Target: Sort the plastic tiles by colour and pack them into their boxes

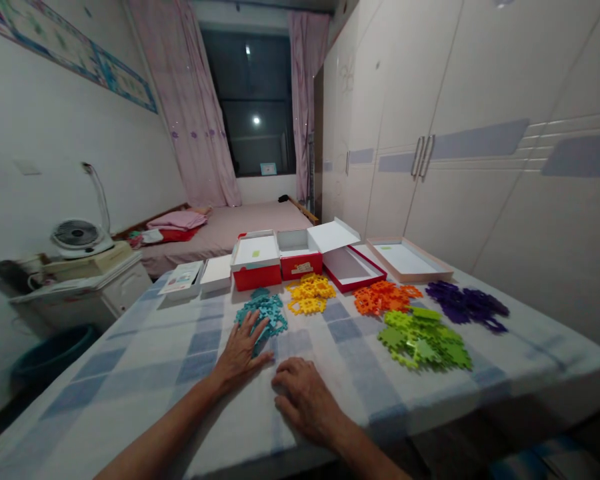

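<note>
My left hand (pixel 243 348) lies palm down with its fingers spread over a pile of teal plastic puzzle-like pieces (pixel 275 312). Its fingertips touch the near side of that pile. Beside it, my right hand (pixel 307 399) rests on the checked tablecloth, fingers loosely bent and thumb a little apart. Nothing shows in it. Yellow pieces (pixel 310 293) form a pile just beyond the teal one. Farther right lie piles of orange pieces (pixel 383 297), lime green pieces (pixel 425 340) and dark purple pieces (pixel 465 305).
Along the far table edge stand a red box with a white tray (pixel 256 267), an open red box (pixel 301 265), a red-rimmed lid (pixel 355 267), a pale pink-rimmed lid (pixel 410 260) and white boxes (pixel 216 273). Beyond are a bed (pixel 250 223) and wardrobe (pixel 450 200); a fan (pixel 77 235) stands left.
</note>
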Motion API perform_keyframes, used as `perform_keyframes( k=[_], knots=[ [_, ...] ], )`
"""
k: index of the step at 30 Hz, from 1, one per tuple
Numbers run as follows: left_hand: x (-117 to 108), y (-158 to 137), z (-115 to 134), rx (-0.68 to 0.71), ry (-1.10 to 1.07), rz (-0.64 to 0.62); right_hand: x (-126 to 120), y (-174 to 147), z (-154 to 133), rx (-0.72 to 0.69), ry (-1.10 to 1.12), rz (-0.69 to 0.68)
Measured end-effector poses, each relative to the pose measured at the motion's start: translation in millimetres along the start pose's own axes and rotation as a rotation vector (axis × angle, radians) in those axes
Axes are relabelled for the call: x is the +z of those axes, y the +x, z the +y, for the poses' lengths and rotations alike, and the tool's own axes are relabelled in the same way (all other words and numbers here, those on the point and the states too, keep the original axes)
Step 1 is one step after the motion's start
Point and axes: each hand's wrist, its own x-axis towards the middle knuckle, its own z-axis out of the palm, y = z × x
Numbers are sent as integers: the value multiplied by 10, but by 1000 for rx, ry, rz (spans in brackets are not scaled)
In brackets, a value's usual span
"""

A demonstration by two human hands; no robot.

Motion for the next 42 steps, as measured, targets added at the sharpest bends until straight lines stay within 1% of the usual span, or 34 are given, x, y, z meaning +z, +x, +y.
perform_keyframes(
  k=[2,5,8,10,12,13,15,17,19,21,23,25,28,32,35,37,42],
  knots=[
    [30,77,67,-18,24,53,10,5,18,-5,-7,6],
    [66,208,197,-60,22,171,76,14,54,-27,9,34],
    [129,428,387,-44,-115,246,95,-18,56,-21,85,114],
    [193,606,558,-29,-239,275,-29,-96,42,-21,138,219],
    [270,769,751,-37,-355,285,-316,-236,68,-19,124,360],
    [309,839,846,-44,-407,280,-519,-326,118,-6,83,440],
    [383,952,1020,-55,-501,245,-1008,-531,327,81,-89,623],
    [444,1034,1157,-51,-572,196,-1536,-734,692,243,-295,772],
    [493,1090,1251,-44,-612,149,-2007,-898,1168,376,-484,822],
    [529,1120,1302,-46,-618,121,-2354,-1003,1660,519,-655,789],
    [554,1123,1315,-57,-616,111,-2561,-1043,2086,704,-777,671],
    [571,1108,1295,-61,-619,114,-2663,-1027,2407,832,-864,531],
    [599,1086,1229,-30,-616,127,-2733,-944,2717,922,-921,359],
    [679,1089,1140,49,-555,174,-2800,-851,2940,980,-851,215],
    [745,1097,1098,115,-507,194,-2807,-846,3014,932,-826,154],
    [772,1099,1082,133,-493,195,-2789,-863,3022,885,-865,160],
    [797,1096,1061,147,-477,178,-2751,-917,2970,779,-996,247]
  ],
)
